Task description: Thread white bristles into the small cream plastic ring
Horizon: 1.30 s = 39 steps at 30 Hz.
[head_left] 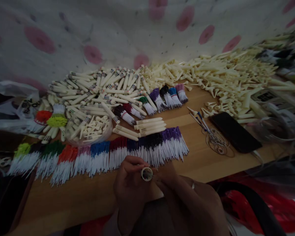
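Observation:
Near the table's front edge, my left hand [131, 186] is closed around a cream pen barrel [147, 174], whose round open end faces the camera. My right hand [186, 193], with a ring on one finger, is beside the barrel's right side. Its fingertips are bent together close to the opening; what they pinch is too dark and small to make out. Just beyond my hands lies a row of white refills with coloured ends, among them purple [173, 144], blue [99, 157] and red [66, 164]. Several cream barrels [151, 126] lie side by side behind the row.
Finished-looking cream pens [123, 82] are heaped at the back, cream cone parts [226, 72] at right. A round plastic tub [88, 131] holds small parts. Rubber bands [217, 142] and a black phone [236, 131] lie on the wooden table [199, 167]. Red plastic is below right.

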### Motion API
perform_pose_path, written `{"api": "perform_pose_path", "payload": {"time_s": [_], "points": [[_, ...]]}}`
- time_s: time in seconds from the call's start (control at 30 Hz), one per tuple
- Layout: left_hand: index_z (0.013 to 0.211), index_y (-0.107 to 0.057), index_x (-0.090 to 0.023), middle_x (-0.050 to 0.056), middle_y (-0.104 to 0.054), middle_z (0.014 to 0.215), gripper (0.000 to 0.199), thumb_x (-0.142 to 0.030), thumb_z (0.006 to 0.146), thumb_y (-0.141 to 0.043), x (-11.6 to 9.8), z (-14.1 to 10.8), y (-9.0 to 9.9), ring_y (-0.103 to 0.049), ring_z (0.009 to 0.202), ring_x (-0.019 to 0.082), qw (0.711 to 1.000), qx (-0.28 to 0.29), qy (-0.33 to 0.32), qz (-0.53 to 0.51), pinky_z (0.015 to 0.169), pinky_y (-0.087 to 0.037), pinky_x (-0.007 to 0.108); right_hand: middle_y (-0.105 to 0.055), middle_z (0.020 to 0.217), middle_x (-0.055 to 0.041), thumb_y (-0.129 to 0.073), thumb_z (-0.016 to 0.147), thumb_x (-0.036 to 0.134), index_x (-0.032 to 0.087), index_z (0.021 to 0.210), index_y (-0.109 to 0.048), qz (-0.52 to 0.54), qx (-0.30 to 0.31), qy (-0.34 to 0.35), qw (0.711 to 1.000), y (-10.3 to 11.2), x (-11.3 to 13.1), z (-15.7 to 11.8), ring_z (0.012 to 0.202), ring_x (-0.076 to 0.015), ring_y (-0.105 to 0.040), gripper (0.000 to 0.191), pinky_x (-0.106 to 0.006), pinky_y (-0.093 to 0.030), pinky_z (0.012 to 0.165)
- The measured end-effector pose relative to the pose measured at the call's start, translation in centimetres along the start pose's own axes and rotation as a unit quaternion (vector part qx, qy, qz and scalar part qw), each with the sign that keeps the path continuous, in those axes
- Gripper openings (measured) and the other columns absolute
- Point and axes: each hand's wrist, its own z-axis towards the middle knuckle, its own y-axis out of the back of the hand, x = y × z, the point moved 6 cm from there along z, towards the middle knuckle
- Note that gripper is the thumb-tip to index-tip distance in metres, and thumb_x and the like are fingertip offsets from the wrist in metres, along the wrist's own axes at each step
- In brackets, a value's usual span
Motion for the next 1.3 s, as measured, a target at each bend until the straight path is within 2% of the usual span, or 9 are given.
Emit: {"api": "perform_pose_path", "payload": {"time_s": [0.1, 0.27, 0.47, 0.57, 0.87, 0.97, 1.07, 1.13, 1.3], "points": [[0.081, -0.070, -0.021, -0.003, -0.069, 0.083, 0.020, -0.007, 0.074, -0.083, -0.1, 0.0, 0.0, -0.068, 0.070, 0.009, 1.000, 0.002, -0.007, -0.003, 0.056, -0.057, 0.014, -0.079, 0.078, 0.0035, -0.055, 0.100, 0.029, 0.033, 0.123, -0.071, 0.024, -0.006, 0.006, 1.000, -0.2, -0.1, -0.2, 0.061, -0.0178, -0.073, 0.029, -0.023, -0.055, 0.048], [0.081, -0.070, -0.021, -0.003, -0.069, 0.084, 0.019, -0.009, 0.076, -0.083, -0.2, -0.2, -0.2, -0.068, 0.071, 0.010, 1.000, -0.004, -0.006, 0.002, 0.059, -0.058, 0.016, -0.077, 0.074, 0.0038, -0.057, 0.099, 0.031, 0.034, 0.123, -0.071, 0.007, 0.001, 0.018, 1.000, -0.3, -0.1, -0.4, 0.060, -0.0194, -0.073, 0.029, -0.025, -0.056, 0.048], [0.083, -0.072, -0.021, -0.001, -0.069, 0.084, 0.016, -0.013, 0.077, -0.084, -0.4, -0.3, -0.1, -0.069, 0.071, 0.011, 0.999, 0.016, -0.002, -0.028, 0.058, -0.058, 0.017, -0.077, 0.073, 0.0036, -0.054, 0.100, 0.034, 0.036, 0.128, -0.069, 0.005, 0.002, -0.004, 1.000, 0.0, 0.0, -0.4, 0.055, -0.0182, -0.069, 0.031, -0.024, -0.052, 0.045], [0.081, -0.071, -0.021, -0.001, -0.069, 0.083, 0.016, -0.012, 0.077, -0.084, -0.4, -0.3, -0.2, -0.069, 0.071, 0.011, 1.000, 0.018, 0.002, -0.011, 0.058, -0.056, 0.016, -0.076, 0.070, 0.0033, -0.051, 0.102, 0.031, 0.036, 0.130, -0.068, 0.005, 0.003, 0.001, 1.000, 0.3, 0.3, -0.2, 0.053, -0.0168, -0.068, 0.033, -0.023, -0.050, 0.044], [0.081, -0.069, -0.022, 0.000, -0.070, 0.083, 0.017, -0.018, 0.078, -0.085, 0.1, -0.5, 0.1, -0.068, 0.070, 0.013, 0.999, 0.029, 0.021, 0.010, 0.058, -0.056, 0.020, -0.074, 0.066, 0.0029, -0.051, 0.101, 0.024, 0.028, 0.108, -0.073, -0.012, -0.023, 0.002, 1.000, 1.1, 0.8, 0.6, 0.051, -0.0126, -0.068, 0.024, -0.020, -0.044, 0.046], [0.080, -0.071, -0.021, 0.003, -0.070, 0.081, 0.017, -0.023, 0.076, -0.087, 0.3, -0.3, 0.6, -0.069, 0.068, 0.015, 0.999, 0.019, 0.030, 0.002, 0.055, -0.057, 0.023, -0.075, 0.068, 0.0037, -0.052, 0.101, 0.023, 0.027, 0.101, -0.070, -0.017, -0.035, 0.011, 0.999, 1.2, 0.7, 0.8, 0.054, -0.0122, -0.071, 0.019, -0.019, -0.046, 0.049], [0.082, -0.074, -0.022, 0.003, -0.071, 0.081, 0.015, -0.023, 0.075, -0.087, 0.6, -0.1, 0.8, -0.070, 0.068, 0.015, 0.999, 0.010, 0.045, -0.014, 0.056, -0.057, 0.022, -0.078, 0.074, 0.0033, -0.053, 0.101, 0.022, 0.027, 0.102, -0.067, -0.004, -0.029, 0.011, 0.999, 1.0, 0.4, 1.0, 0.058, -0.0129, -0.074, 0.015, -0.019, -0.051, 0.053], [0.083, -0.074, -0.023, 0.001, -0.072, 0.082, 0.014, -0.022, 0.076, -0.087, 0.6, 0.1, 0.9, -0.070, 0.070, 0.014, 0.999, -0.001, 0.040, -0.015, 0.058, -0.057, 0.020, -0.078, 0.076, 0.0033, -0.054, 0.100, 0.024, 0.028, 0.104, -0.065, 0.009, -0.038, -0.006, 0.999, 1.0, -0.1, 1.0, 0.060, -0.0138, -0.074, 0.012, -0.019, -0.053, 0.055], [0.087, -0.070, -0.025, -0.003, -0.075, 0.080, 0.009, -0.020, 0.086, -0.077, 0.9, 0.8, 1.0, -0.071, 0.074, 0.011, 0.997, -0.005, 0.043, 0.067, 0.067, -0.057, 0.016, -0.075, 0.075, 0.0022, -0.048, 0.104, 0.035, 0.027, 0.109, -0.058, 0.009, -0.119, -0.112, 0.986, 1.7, -2.8, 0.7, 0.061, -0.0155, -0.071, 0.013, -0.021, -0.053, 0.054]]}}
